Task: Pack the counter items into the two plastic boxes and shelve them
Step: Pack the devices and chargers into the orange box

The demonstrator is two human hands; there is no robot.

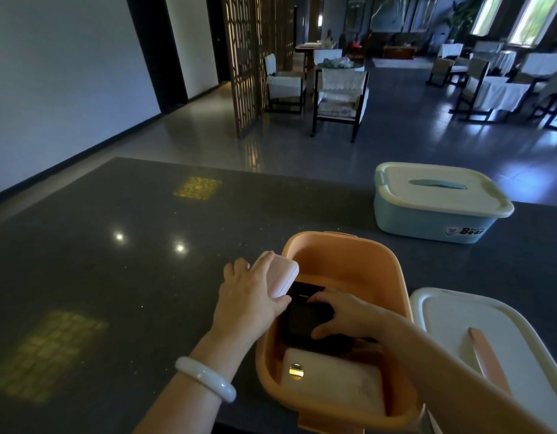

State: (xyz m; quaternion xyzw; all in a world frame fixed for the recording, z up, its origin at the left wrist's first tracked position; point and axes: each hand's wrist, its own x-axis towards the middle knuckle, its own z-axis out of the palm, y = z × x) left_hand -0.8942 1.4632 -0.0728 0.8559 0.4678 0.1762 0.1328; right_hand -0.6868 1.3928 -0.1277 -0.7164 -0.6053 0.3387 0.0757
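From the head view, the dark speckled surface (120, 277) carries an open orange box (358, 264) at about 5 o'clock of the frame, its white lid with a pink handle (477, 333) lying off to the right at 4 o'clock, touching or just beside the box's rim. A blue box (427, 220) with its cream lid closed sits further back at 2 o'clock, well apart from the orange one. The left hand (252, 299), a pale bangle (205, 377) on its wrist, grips a pink case (281, 277) over the box's left rim, tilted and not yet settled inside. The right hand (342, 311) is curled over a black device (305, 321) resting in the box, fingers closed along its top and right edge. Nearer the person, at 6 o'clock in the box, lies a cream pouch with a gold clasp (330, 380). The step in hand looks like packing the orange box, with the blue one apparently done. The next move likely calls for seating the black device flat and sliding the pink case into the free space at the far end, at 12 o'clock, then fitting the lid. No shelf is in view.
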